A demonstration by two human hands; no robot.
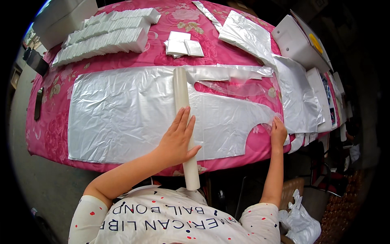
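pale tube [181,90] across silver sheet [118,118], packets [103,42] beyond

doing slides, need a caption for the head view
Left hand on a pale tube across a silvery sheet, right hand at the sheet's narrow end, over a pink floral tablecloth.

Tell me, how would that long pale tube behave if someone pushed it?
The tube would probably roll sideways, since it looks round and lies across the flat plastic sheet. It seems stiff, running straight even where its near end overhangs the pink tablecloth. Its smooth-looking surface might feel slightly slippery.
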